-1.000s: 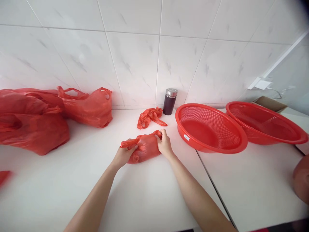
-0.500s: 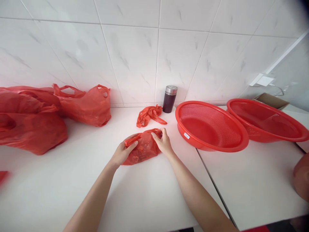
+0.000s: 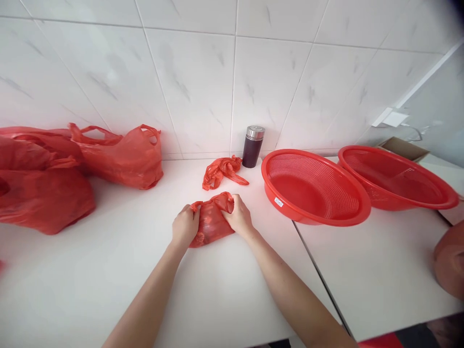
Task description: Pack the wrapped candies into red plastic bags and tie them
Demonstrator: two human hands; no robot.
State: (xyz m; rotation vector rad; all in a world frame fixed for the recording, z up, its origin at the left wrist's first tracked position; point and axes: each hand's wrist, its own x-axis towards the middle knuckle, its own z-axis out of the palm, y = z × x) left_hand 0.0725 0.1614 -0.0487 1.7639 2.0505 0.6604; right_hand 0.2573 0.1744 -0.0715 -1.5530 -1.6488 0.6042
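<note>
A small red plastic bag (image 3: 213, 224) lies on the white table in front of me, with something inside that I cannot make out through the film. My left hand (image 3: 185, 226) grips its upper left edge, fingers curled into the plastic. On the other side my right hand (image 3: 239, 215) pinches the bag's upper right edge. Just behind it rests a crumpled red plastic bag (image 3: 222, 170), touched by neither hand. Beside that stands a dark thermos bottle (image 3: 253, 147) with a silver lid.
To the right sit a red plastic colander (image 3: 315, 193) and a second red colander (image 3: 395, 179). Full red plastic bags (image 3: 119, 159) stand at the left. A cardboard box (image 3: 406, 148) is at the far right, and a tiled wall (image 3: 199, 87) rises behind the table.
My hands have drawn a little closer together on the small bag, narrowing it. The left hand has turned, its fingers now curled round the edge. The view has shifted slightly.
</note>
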